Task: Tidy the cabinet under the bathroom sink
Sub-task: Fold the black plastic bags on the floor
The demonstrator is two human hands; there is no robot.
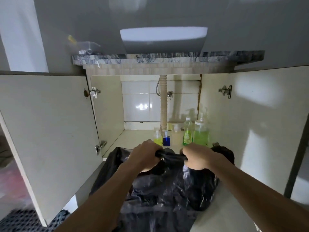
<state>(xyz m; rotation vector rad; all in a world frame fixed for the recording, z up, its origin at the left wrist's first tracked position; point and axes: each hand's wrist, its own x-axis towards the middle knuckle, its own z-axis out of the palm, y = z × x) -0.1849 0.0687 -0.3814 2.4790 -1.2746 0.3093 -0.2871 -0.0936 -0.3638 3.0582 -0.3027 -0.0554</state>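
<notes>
A black plastic bag (167, 186) lay on the floor right in front of the open cabinet (110, 104), its top edge reaching the cabinet's sill. The left hand (143, 154) and the right hand (197, 156) each clenched a gathered part of the bag's mouth, with a twisted strip of plastic stretched between the two fists.

Just behind the hands, on the right of the cabinet floor, stood a row of bottles: a small yellow bottle (157, 138), a small blue bottle (166, 138), a pale bottle (176, 136), a green bottle (188, 133) and a larger green pump bottle (201, 131). Any labels were too blurred to read.

A ribbed drain pipe (163, 101) ran down before white wall tiles (138, 101). Both doors (46, 128) stood wide open under a marbled countertop (167, 58) bearing a white basin (163, 39).
</notes>
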